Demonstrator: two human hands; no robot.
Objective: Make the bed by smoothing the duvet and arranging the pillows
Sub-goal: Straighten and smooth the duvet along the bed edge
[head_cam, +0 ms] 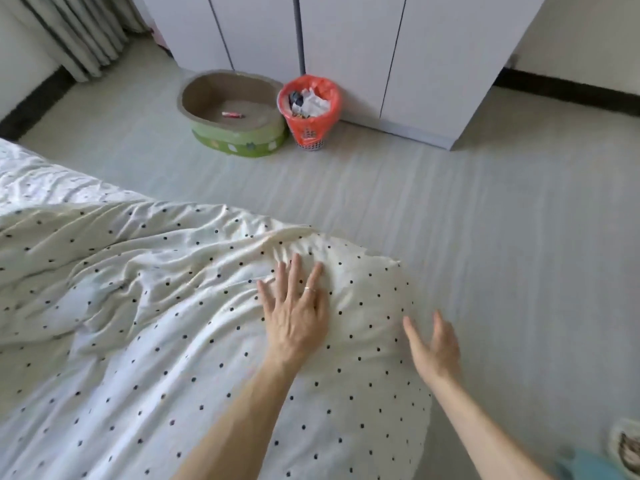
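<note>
Plainly, the duvet (156,323), white with small dark dots, was spread over the bed (41,174) and was seen heavily creased, its rounded corner turned toward the right. A strip of patterned bed sheet was left uncovered just past the duvet's far edge. The pale floor (485,220) was shown beyond the duvet and to its right. A white wardrobe (433,64) was seen far beyond the duvet, and a grey curtain (79,32) was hung beyond its far left end. Between the duvet and the wardrobe, well apart from the duvet, a green oval tray (239,140) with a brown inside was set on the floor. A bin (308,133) lined with an orange-red bag and filled with rubbish was placed just beside it. The left hand (296,320) was laid flat on the duvet near its corner, its fingers (295,271) held straight and spread, with nothing gripped. The right hand (434,348) was held at the duvet's right edge, fingers straight and open; whether the cloth was touched could not be told. A ring (310,289) was worn on a left finger.
</note>
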